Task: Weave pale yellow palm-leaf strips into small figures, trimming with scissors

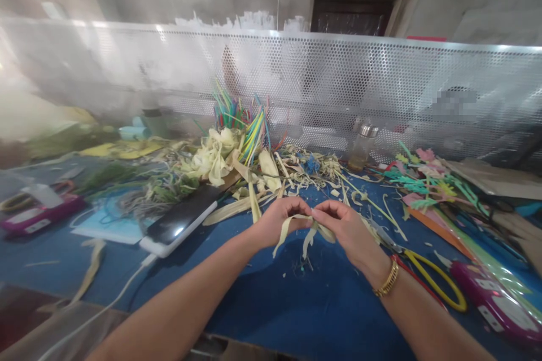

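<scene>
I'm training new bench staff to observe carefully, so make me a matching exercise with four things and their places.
Things:
1. Pale strips
2. Bottle
3. Scissors
4. Phone

Places:
A. To the left of the left hand, dark screen up
B. In front of the perforated metal screen
C. At the fingertips of both hands, the left and the right hand
D. To the right of the gold bracelet, yellow handle showing

Right pairs: 1-C, 2-B, 3-D, 4-A.
</scene>
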Available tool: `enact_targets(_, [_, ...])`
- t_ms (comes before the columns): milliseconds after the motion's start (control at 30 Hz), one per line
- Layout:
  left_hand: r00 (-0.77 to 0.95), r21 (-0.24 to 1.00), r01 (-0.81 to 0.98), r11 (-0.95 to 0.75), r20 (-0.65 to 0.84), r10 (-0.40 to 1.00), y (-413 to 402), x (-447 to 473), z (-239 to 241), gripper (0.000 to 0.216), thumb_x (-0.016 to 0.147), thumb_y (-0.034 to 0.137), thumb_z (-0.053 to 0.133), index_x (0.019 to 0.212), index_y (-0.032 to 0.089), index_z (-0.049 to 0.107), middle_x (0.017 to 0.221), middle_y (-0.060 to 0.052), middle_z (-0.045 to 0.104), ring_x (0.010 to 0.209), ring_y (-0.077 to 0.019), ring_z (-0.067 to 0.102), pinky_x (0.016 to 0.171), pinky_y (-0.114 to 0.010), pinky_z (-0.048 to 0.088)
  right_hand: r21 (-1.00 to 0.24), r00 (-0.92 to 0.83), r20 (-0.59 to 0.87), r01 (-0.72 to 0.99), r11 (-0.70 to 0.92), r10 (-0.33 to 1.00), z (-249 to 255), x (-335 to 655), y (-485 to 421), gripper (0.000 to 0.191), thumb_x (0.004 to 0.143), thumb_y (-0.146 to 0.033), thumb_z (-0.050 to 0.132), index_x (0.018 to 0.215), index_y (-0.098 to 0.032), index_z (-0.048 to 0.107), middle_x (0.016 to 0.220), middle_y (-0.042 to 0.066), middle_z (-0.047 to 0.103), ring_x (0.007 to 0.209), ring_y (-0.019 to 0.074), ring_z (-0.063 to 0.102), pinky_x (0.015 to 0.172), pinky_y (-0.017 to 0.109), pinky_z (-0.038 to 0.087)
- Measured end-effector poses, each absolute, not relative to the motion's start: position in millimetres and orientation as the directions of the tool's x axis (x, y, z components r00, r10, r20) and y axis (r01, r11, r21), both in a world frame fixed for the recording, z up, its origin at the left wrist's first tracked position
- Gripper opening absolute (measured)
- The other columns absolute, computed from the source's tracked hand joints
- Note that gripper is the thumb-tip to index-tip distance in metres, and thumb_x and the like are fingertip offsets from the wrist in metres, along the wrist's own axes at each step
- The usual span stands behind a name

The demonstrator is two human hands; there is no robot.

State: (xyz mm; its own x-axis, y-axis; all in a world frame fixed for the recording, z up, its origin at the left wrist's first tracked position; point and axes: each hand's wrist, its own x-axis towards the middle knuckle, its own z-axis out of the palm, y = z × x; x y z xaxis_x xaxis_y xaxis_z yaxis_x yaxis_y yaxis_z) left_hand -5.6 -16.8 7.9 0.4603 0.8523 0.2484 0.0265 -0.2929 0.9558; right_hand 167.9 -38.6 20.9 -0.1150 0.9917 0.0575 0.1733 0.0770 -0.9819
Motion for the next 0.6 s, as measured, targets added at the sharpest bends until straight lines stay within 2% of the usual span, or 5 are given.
enact_targets(167, [0.505,0.979,0.022,-0.204,0.165,0.847,-18.9,-4.4,7.5,0.028,0.065,0.035,0.076,0.076,0.013,0.062,0.067,0.001,0.058,0.060,-0.0087,0.047,0.058,-0.021,0.037,-0.999,-0.144,-0.004,0.041,0.001,0.990,20.6,168.2,-38.5,0.025,0.069,-0.038,0.071,0.069,-0.016,0.059,0.057,-0.005,0.047,0.050,0.0062,0.036,0.048,0.022,0.030])
enact_targets(267, [0.569,0.996,-0.010,-0.083,0.074,0.819,-21.6,-4.3,8.2,0.030,0.064,0.036,0.078,0.077,0.013,0.062,0.067,0.000,0.058,0.061,-0.0090,0.049,0.060,-0.022,0.039,-0.993,-0.080,0.001,-0.121,-0.009,0.997,19.1,169.8,-34.8,0.026,0.068,-0.038,0.073,0.070,-0.017,0.058,0.055,-0.006,0.045,0.049,0.0055,0.037,0.047,0.020,0.031])
enact_targets(367, [0.663,0.999,-0.004,0.043,-0.029,0.748,-23.7,-4.9,7.7,0.033,0.062,0.036,0.079,0.079,0.014,0.061,0.069,-0.001,0.061,0.063,-0.0111,0.053,0.063,-0.025,0.041,-0.956,0.005,-0.020,-0.291,-0.017,1.000,17.7,173.4,-28.9,0.028,0.067,-0.038,0.075,0.073,-0.018,0.058,0.061,-0.005,0.051,0.050,0.0054,0.041,0.046,0.019,0.034])
enact_targets(467, [0.678,0.996,-0.021,0.083,-0.047,0.734,-24.3,-6.3,7.4,0.034,0.065,0.038,0.077,0.083,0.015,0.061,0.070,-0.002,0.062,0.064,-0.0119,0.055,0.061,-0.025,0.040,-0.917,0.078,-0.061,-0.399,-0.025,0.995,17.9,178.8,-23.4,0.028,0.063,-0.036,0.078,0.073,-0.017,0.059,0.073,-0.002,0.059,0.053,0.0058,0.047,0.044,0.018,0.038])
enact_targets(600, [0.640,0.994,-0.075,0.082,-0.015,0.768,-23.5,-8.6,10.2,0.030,0.067,0.036,0.075,0.080,0.015,0.059,0.065,0.001,0.057,0.058,-0.0090,0.048,0.055,-0.022,0.033,-0.882,0.121,-0.063,-0.471,0.002,0.991,21.8,184.1,-21.0,0.024,0.064,-0.030,0.078,0.070,-0.017,0.059,0.070,-0.002,0.058,0.054,0.0070,0.050,0.043,0.018,0.042])
